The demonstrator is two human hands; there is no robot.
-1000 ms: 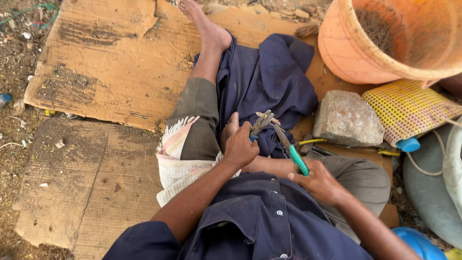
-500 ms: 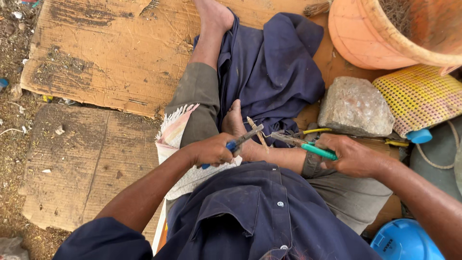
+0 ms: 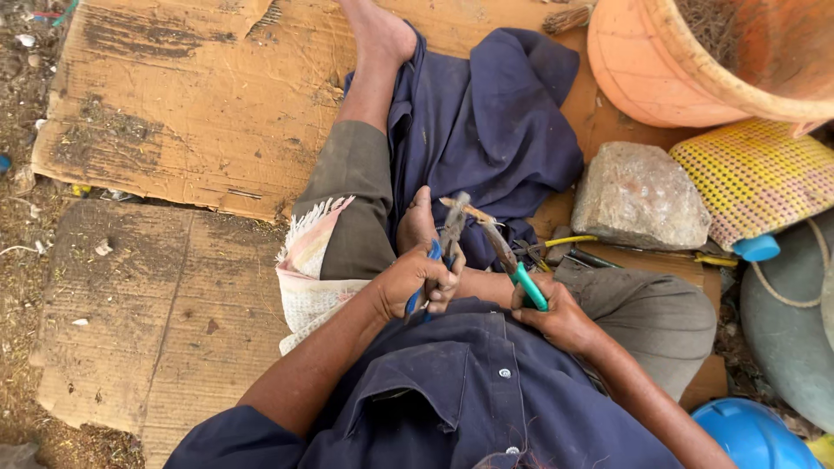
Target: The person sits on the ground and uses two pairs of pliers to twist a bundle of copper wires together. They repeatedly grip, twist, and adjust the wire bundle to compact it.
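**Two pliers meeting over the lap**

In the head view, above the lap, left hand point(image 3: 415, 282) clamped on blue-handled pliers point(image 3: 445, 252), right hand point(image 3: 556, 317) clamped on green-handled pliers point(image 3: 504, 256). Both tools tilted upward, tips meeting just above a bare foot point(image 3: 417, 221) tucked against the dark blue cloth point(image 3: 495, 130). Just right of the hands, a grey stone point(image 3: 638, 195) on cardboard point(image 3: 174, 104). Farther right, an orange basket point(image 3: 686, 61), a yellow woven mat point(image 3: 756, 174) and a blue helmet point(image 3: 751, 434).

Stone point(image 3: 638, 198) on worn cardboard point(image 3: 174, 122)
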